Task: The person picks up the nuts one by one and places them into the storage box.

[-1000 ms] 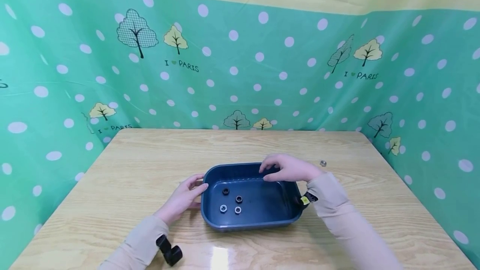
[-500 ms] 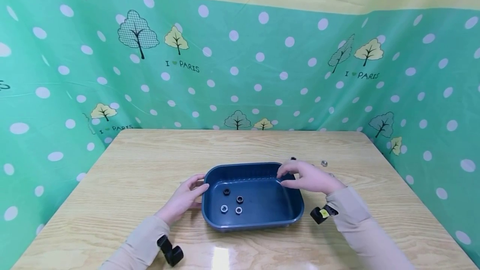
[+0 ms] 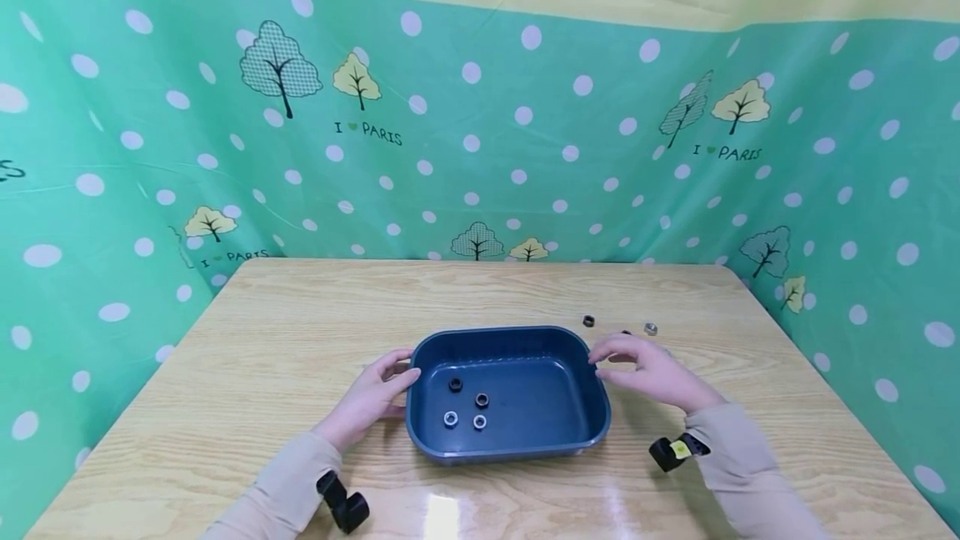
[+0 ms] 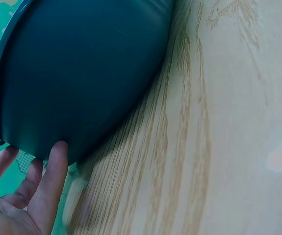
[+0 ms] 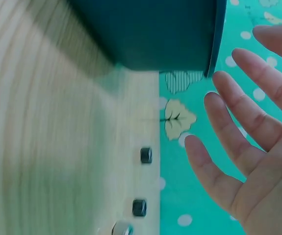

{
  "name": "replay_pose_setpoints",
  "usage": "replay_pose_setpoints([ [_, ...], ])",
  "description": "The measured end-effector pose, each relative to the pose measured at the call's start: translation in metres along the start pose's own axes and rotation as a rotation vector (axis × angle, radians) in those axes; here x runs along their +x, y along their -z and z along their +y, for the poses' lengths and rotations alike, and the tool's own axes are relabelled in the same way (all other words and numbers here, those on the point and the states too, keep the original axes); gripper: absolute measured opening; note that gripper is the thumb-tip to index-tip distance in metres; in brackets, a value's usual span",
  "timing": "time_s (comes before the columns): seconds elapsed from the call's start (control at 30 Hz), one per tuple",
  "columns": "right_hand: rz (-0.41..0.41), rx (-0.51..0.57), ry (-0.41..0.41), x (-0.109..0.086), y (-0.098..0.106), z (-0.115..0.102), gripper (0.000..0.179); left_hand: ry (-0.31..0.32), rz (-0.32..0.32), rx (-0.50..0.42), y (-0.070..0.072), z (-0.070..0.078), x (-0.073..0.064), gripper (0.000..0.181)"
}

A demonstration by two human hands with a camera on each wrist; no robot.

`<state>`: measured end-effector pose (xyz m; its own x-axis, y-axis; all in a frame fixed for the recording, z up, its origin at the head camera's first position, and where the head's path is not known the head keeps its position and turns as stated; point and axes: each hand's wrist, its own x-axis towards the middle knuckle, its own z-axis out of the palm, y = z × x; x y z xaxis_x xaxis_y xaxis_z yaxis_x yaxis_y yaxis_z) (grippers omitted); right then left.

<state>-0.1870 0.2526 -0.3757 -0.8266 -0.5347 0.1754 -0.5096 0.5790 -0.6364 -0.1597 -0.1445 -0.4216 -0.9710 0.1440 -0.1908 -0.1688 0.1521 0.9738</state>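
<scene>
A dark blue rectangular plastic bin [image 3: 525, 390] stands on the table in the head view. My left hand [image 3: 367, 398] grips its left wall, thumb over the rim and fingertips [image 4: 58, 149] against the outside. Inside, towards the left, lie two black hex nuts, a rear one [image 3: 455, 385] and a nearer one [image 3: 482, 400], and two silver hex nuts, one left [image 3: 451, 419] and one right [image 3: 480, 422]. My right hand [image 3: 656, 372] is just off the bin's right rim, fingers spread and holding nothing. In the right wrist view its palm and relaxed fingers [image 5: 239, 132] show beside the bin's corner.
Behind the bin on the wooden table [image 3: 360, 290] lie a black nut [image 3: 588, 321], a silver nut [image 3: 651, 328] and another black nut [image 3: 626, 332], partly hidden by my right hand. A green dotted curtain [image 3: 480, 173] borders the table's back and sides.
My right hand has moved right, from over the bin's inside to beyond its right rim, uncovering nuts behind it. The left hand keeps its grip and the bin stays in place.
</scene>
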Motion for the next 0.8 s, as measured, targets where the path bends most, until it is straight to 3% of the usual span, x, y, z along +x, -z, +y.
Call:
replay_pose_setpoints([
  [0.13, 0.031, 0.023, 0.005, -0.011, 0.004, 0.012, 0.013, -0.002, 0.0, 0.004, 0.0, 0.0, 0.0, 0.048],
  [0.57, 0.073, 0.003, -0.086, -0.032, 0.023, 0.031, 0.017, 0.008, 0.027, 0.017, -0.001, -0.002, 0.002, 0.049],
  [0.8, 0.105, -0.073, -0.164, -0.036, 0.028, 0.039, 0.012, 0.012, 0.035, 0.016, -0.002, -0.003, 0.004, 0.048],
])
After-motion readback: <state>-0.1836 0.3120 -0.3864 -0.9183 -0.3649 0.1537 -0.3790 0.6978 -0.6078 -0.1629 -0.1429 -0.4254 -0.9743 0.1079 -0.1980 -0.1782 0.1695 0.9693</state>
